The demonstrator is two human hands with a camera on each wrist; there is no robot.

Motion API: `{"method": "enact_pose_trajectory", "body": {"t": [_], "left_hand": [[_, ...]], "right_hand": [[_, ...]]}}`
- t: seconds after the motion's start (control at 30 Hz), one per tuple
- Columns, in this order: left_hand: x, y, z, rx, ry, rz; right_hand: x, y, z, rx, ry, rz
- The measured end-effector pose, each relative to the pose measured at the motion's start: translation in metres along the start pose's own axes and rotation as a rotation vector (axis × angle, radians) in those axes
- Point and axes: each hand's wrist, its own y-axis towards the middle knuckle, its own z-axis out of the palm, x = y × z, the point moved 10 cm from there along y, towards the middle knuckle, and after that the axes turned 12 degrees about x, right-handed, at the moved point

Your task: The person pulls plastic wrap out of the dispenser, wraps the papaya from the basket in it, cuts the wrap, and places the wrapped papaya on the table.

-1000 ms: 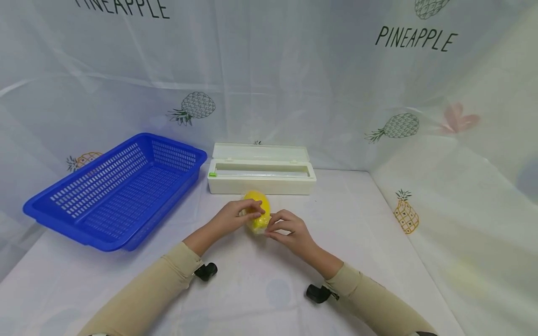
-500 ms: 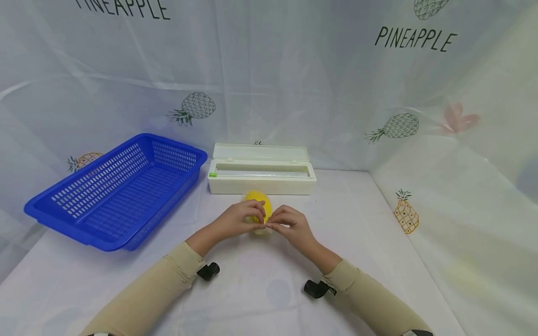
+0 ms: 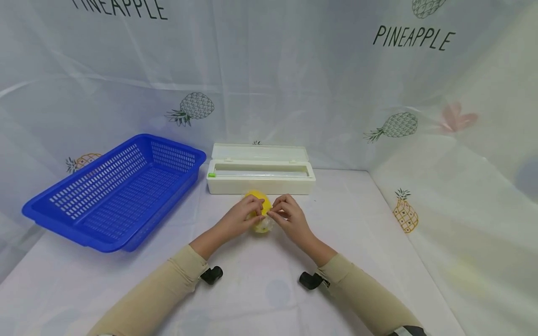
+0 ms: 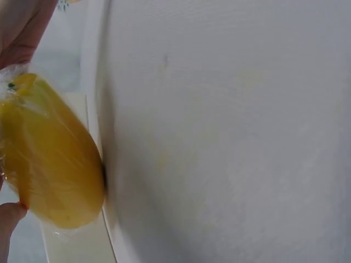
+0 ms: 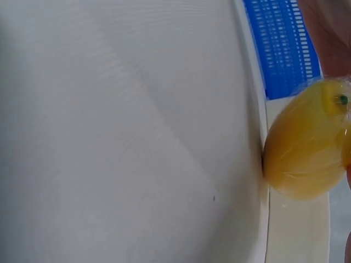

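A yellow oval fruit [image 3: 254,195], wrapped in clear cling film [image 3: 265,227], sits on the white cloth. My left hand [image 3: 237,219] is at its left side, with thumb and fingers pinching the film over the fruit. From the right, my right hand [image 3: 293,221] pinches film close to the left fingertips. Both wrist views show the fruit against the cloth: the left one has its yellow side [image 4: 57,159], the right one its end with a small green stem spot [image 5: 301,145]. Most fingers are cut off in the wrist views.
Behind the fruit stands a cream cling film box [image 3: 260,187], lid raised, with a roll [image 3: 262,174] inside and a green slider [image 3: 211,175]. A blue plastic basket [image 3: 138,200] is at the left. A pineapple-print curtain [image 3: 286,84] hangs behind.
My hands came together over the fruit, then shifted slightly up and apart, leaving crumpled film showing at its near end. The fruit stays about where it was.
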Motion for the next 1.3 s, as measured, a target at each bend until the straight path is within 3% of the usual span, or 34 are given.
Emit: {"method": "enact_pose_trajectory", "body": {"t": [0.13,0.33,0.53,0.7,0.97,1.3], "left_hand": [[0.004,-0.002,-0.002,-0.029,0.009,-0.067],[0.011,-0.003,0.002,-0.006,0.017,-0.153],[0.009,-0.005,0.002,-0.02,0.051,-0.127],[0.011,-0.008,0.003,-0.035,0.04,-0.119],[0.018,-0.014,0.005,-0.027,-0.06,-0.102],[0.016,-0.015,0.006,-0.03,-0.045,-0.071]], "right_hand": [[-0.013,0.003,0.002,-0.024,0.014,0.063],[-0.014,0.006,0.006,-0.023,-0.012,0.079],[-0.021,0.006,0.011,0.002,-0.088,0.135],[-0.04,0.006,0.017,0.052,0.014,0.268],[-0.072,0.0,0.034,0.158,0.206,0.455],[-0.074,-0.001,0.033,0.178,0.232,0.483]]}}
